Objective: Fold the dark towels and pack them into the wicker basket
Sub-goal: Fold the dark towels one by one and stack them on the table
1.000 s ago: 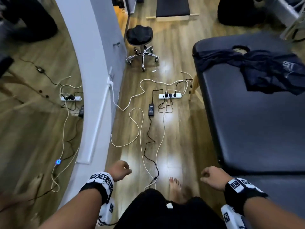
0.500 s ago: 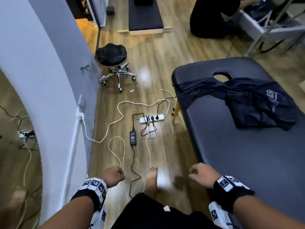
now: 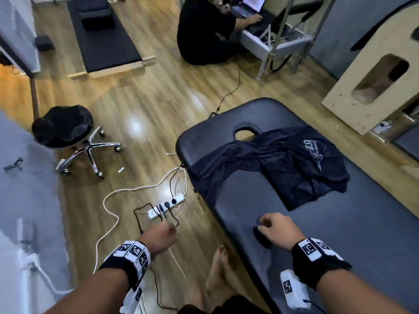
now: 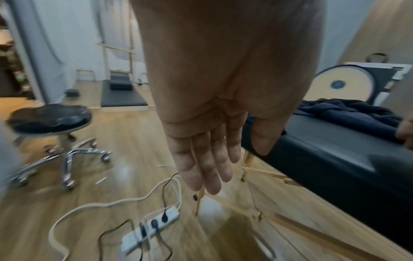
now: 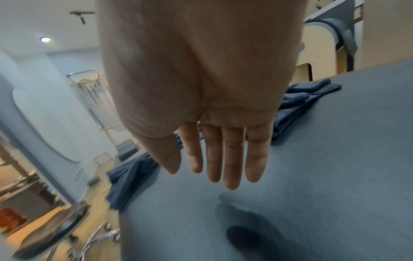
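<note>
Both hands are out in front and empty. The left hand (image 3: pixel 162 237) hangs over the wooden floor (image 3: pixel 145 105), fingers (image 4: pixel 206 164) straight and relaxed in the wrist view, holding nothing, above the white power strip (image 3: pixel 166 206) and its tangle of cables. The right hand (image 3: pixel 277 230) hovers over the near part of the black padded massage table (image 3: pixel 340 223) — its fingers (image 5: pixel 232 159) are extended too, nothing in their grasp. Further up the massage table, by the face hole, the dark towels (image 3: pixel 283 166) lie crumpled and unfolded, one end draped over the left edge — well apart from either hand. A black wheeled stool (image 3: pixel 65 130) stands on the floor to the left.
</note>
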`<state>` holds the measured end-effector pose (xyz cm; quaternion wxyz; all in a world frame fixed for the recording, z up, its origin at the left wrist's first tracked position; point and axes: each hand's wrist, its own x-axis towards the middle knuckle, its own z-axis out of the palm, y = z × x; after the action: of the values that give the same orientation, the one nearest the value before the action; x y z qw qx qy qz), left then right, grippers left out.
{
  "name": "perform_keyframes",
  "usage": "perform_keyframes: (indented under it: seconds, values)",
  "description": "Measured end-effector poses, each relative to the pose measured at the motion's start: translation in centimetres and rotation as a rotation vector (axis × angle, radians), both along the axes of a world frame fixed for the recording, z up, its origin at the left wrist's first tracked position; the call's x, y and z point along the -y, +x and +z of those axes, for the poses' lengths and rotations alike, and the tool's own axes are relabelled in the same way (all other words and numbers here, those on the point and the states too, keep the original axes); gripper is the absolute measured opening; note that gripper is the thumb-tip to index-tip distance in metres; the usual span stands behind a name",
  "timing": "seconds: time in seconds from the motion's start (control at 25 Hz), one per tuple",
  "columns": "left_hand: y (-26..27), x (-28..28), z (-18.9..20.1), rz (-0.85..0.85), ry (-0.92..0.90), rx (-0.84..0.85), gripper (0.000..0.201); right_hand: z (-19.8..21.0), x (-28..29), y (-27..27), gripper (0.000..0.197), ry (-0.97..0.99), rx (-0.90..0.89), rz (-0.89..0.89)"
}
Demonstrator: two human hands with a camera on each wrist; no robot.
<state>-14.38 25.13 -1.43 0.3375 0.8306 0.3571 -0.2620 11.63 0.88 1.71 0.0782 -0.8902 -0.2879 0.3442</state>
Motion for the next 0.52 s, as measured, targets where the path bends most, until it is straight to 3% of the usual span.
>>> perform_keyframes:
  seconds: [0.2,0.36,0.52]
  values:
    - [12.6,-3.4,1.6,-0.147,0.121,0.135,0.020,-0.4,-3.5,8.6,0.019,0.100,0.121,-0.196]
    - [21.2,-3.7,2.6,-0.291,0.179,0.152,0.027,-0.4,-4.6,14.4,0.032,0.081,0.230,-0.321]
    - [25.4,-3.8,1.3,-0.439,0.316,0.003,0.043,-1.2,-4.5,17.3,0.081,0.027,0.232,-0.404]
